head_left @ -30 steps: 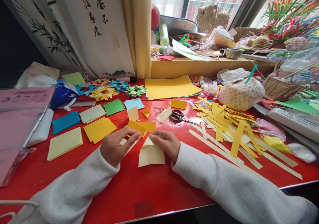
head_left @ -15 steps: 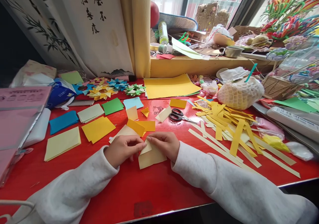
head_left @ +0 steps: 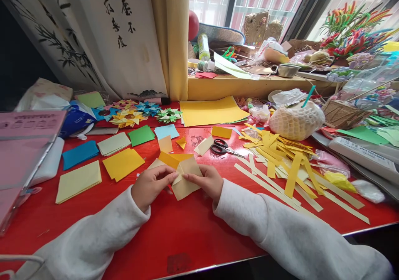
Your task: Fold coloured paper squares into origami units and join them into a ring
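A cream sheet of paper (head_left: 186, 185) with creases and a raised flap is held between my two hands, above the red table. My left hand (head_left: 153, 185) pinches its left edge between thumb and fingers. On the other side, my right hand (head_left: 209, 181) grips the paper, thumb on top and fingers behind it. Just beyond lie a folded orange-yellow paper (head_left: 170, 159), a standing cream folded piece (head_left: 165, 144) and a small orange folded piece (head_left: 181, 142). Black-handled scissors (head_left: 220, 147) rest farther right.
Stacks of yellow paper (head_left: 123, 163), cream paper (head_left: 78, 181) and blue paper (head_left: 80, 154) lie left. Folded paper stars (head_left: 127, 118) sit behind them. Yellow and cream paper strips (head_left: 274, 155) pile up at right, near a netted fruit (head_left: 297, 121) with a straw.
The cream paper has been turned and opened out, so its flap now stands up toward the back. Both hands stay on it. The camera view has shifted slightly.
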Motion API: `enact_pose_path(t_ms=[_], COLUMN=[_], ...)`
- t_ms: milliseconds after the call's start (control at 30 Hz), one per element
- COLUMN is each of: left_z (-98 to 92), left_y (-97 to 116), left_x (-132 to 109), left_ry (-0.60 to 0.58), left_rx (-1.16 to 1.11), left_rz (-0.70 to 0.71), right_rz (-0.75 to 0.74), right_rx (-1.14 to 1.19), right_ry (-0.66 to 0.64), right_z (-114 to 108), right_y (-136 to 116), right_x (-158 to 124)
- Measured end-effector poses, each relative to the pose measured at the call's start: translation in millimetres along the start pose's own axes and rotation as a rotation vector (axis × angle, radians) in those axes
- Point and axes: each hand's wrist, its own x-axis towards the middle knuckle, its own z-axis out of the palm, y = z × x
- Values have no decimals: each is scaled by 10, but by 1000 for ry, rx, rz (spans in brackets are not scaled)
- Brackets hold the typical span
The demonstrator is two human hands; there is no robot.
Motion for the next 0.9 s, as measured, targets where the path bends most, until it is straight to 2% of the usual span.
enact_pose_path(t_ms=[300,367,500,700,800,900], left_z=[2,-1,0,33,37,31], left_y=[-42,-38,-6,10,-13,-45], left_x=[11,17,14,-15,-9,3], left_ry=[-121,-107,12,101,84,3], left_rx=[14,4,-13,-29,-20,131], left_rz=[-63,-48,32,43,35,8], right_rz=[-39,-52,-74,-74,-49,-31], right_rx=[-72,-95,-137,-161,-138,-70], right_ry=[-2,-9,-70,-98,-75,-21], right_z=[-13,-14,-4,12,7,-3], right_y=[39,48,50,36,39,40], right_x=[15,14,-2,-28,-22,-7])
